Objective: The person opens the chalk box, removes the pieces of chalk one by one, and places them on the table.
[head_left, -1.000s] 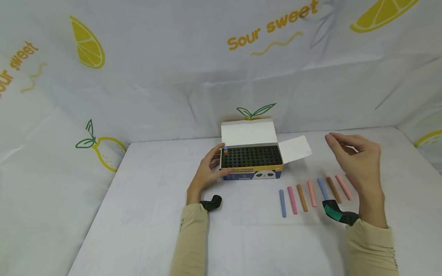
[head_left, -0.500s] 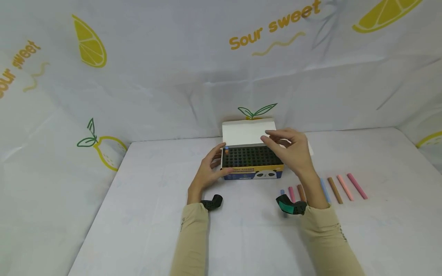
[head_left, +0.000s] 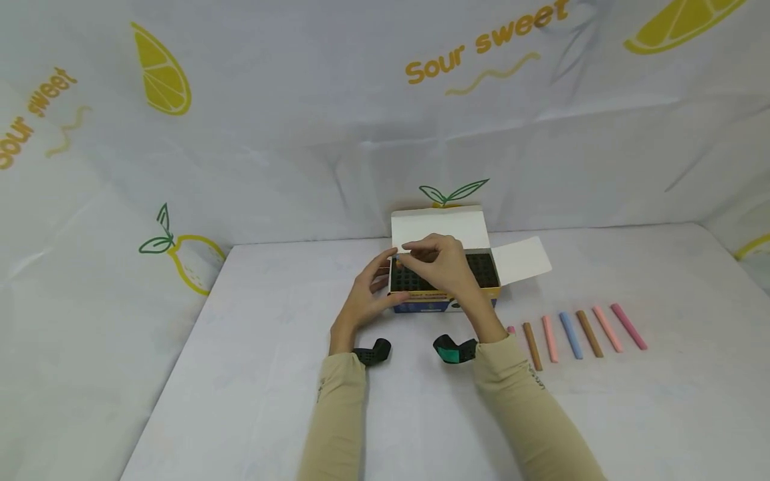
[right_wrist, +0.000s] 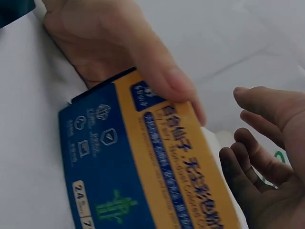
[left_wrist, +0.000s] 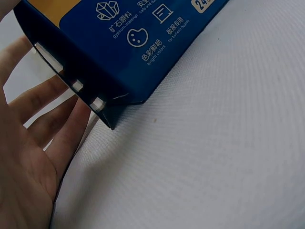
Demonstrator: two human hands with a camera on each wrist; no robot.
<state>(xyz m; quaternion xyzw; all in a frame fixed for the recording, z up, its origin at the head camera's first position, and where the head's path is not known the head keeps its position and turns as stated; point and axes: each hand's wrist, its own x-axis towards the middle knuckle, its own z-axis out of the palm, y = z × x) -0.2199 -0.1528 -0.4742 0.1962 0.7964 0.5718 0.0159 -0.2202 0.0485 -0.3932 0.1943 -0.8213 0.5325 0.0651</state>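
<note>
Nearest: tan sleeves, wrist cameras, white table. Six chalk sticks left lying in a row on table, right of box, well apart from hands; a seventh possibly hidden by right forearm. Left hand pressed against left end of chalk box, thumb on front, fingers fairly straight along the side, steadying it. Right hand over left part of black slotted tray, fingertips pinched together near far-left corner; whether a stick is pinched, cannot tell, hidden by fingers. Something orange seated in that corner. Most slots empty. Box lid upright, side flap out right. Judged early: a couple in, most to go.
</note>
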